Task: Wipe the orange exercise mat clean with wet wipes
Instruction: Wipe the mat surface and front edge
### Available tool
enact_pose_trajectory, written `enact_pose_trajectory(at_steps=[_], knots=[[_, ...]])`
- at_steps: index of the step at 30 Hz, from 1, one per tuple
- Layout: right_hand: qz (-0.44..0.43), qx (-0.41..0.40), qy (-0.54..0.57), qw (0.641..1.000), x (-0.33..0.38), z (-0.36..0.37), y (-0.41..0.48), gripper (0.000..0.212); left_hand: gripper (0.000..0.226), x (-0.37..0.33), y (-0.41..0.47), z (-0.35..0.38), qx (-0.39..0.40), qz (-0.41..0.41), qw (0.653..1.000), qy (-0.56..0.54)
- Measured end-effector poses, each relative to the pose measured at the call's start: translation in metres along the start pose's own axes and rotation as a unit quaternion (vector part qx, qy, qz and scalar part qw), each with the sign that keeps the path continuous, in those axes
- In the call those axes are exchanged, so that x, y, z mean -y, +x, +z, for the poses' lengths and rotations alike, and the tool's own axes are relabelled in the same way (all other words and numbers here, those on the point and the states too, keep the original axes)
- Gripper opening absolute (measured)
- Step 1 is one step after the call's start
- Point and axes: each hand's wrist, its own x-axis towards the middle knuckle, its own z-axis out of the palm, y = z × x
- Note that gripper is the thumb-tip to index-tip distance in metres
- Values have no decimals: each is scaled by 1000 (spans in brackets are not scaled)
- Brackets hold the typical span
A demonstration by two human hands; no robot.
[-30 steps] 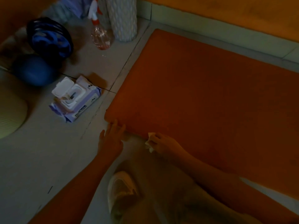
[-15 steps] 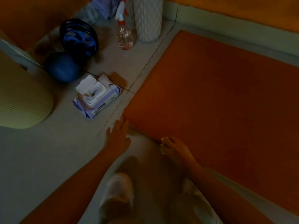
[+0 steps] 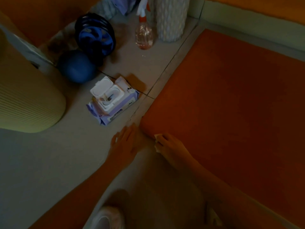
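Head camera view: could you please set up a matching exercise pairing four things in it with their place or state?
Things:
1. wipes pack
2. spray bottle
3. blue ball
4. wipe

Places or states:
a. upright beside the white cylinder
b. held in the right hand at the orange mat edge
c. lying on the floor, lid flipped open
d. beside the blue-and-black wheel

Pairs: 1-c, 2-a, 3-d, 4-b
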Motion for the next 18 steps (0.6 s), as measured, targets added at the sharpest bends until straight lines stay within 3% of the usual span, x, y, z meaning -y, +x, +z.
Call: enact_pose_trajectory(at_steps=[4,9,13,18], knots=[[-52,-47,-31,997,2,0,19,38,54,22,-4,5,10,42,998,43],[-90,-68,-24,993,3,0,39,43,64,27,-3,9,18,46,998,47],[-115,-83,-32,989,0,3,59,40,54,32,-1,16,-30,59,997,39],[-120,-101,9,988,2,11,83,38,60,36,0,29,-102,71,992,15]])
